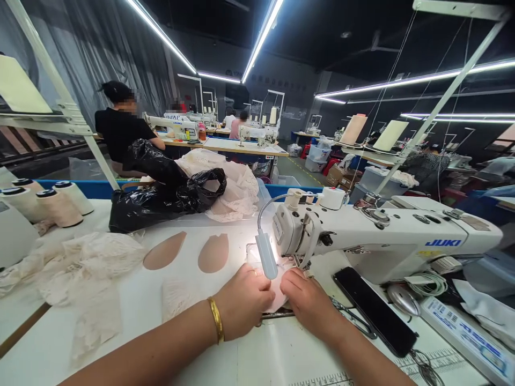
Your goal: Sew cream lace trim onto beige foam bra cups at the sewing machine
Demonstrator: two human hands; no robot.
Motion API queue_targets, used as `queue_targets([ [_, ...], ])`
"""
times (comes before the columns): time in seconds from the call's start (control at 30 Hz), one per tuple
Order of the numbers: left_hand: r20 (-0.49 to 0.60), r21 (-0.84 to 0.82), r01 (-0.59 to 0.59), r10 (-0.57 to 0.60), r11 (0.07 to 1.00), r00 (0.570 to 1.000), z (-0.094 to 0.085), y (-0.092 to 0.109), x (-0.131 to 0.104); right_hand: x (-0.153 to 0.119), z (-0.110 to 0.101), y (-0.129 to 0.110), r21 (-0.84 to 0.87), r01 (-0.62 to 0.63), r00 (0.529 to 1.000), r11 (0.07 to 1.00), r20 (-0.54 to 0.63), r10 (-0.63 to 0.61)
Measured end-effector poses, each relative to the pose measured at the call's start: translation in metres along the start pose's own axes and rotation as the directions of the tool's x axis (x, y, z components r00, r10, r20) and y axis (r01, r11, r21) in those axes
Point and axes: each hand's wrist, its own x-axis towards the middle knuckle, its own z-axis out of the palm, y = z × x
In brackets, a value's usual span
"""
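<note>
A small piece of pale pink fabric lies under the head of a white sewing machine. My left hand, with a gold bangle at the wrist, pinches the fabric's left side. On its right side, close to the needle area, my right hand has its fingers curled onto the same fabric. A grey lamp on a bent neck lights the spot and hides the needle and part of the cloth.
Left of my hands lie two brown cut pieces, cream lace and thread cones. Behind is a black plastic bag. A phone, scissors and a long box sit right. A person sits at another machine.
</note>
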Motion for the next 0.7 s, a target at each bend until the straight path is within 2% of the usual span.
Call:
queue_targets([
  [0.13, -0.042, -0.005, -0.142, 0.142, 0.99, 0.989, 0.003, -0.005, 0.003, -0.002, 0.002, 0.01, -0.001, 0.003, 1.0, 1.0, -0.002, -0.003],
  [0.23, -0.037, -0.014, -0.124, 0.123, 0.992, 0.992, 0.001, -0.007, 0.002, -0.004, 0.0, 0.015, 0.01, -0.022, 1.0, 1.0, -0.001, 0.022],
  [0.37, -0.123, 0.05, -0.059, 0.065, 0.997, 0.99, 0.007, -0.012, -0.001, -0.006, -0.005, 0.013, 0.067, -0.014, 1.0, 0.998, 0.017, 0.013],
  [0.47, -0.193, 0.082, -0.028, 0.044, 0.996, 0.98, 0.016, -0.016, -0.001, -0.005, -0.007, 0.009, 0.086, -0.038, 0.997, 0.996, 0.076, 0.031],
  [0.6, -0.302, 0.052, -0.136, 0.145, 0.989, 0.942, 0.023, -0.02, 0.001, -0.005, -0.005, 0.01, 0.067, -0.102, 0.987, 0.993, 0.128, 0.093],
  [0.7, -0.325, 0.01, -0.185, 0.178, 0.983, 0.929, 0.023, -0.022, 0.002, -0.004, -0.002, 0.014, 0.037, -0.104, 0.989, 0.994, 0.108, 0.099],
])
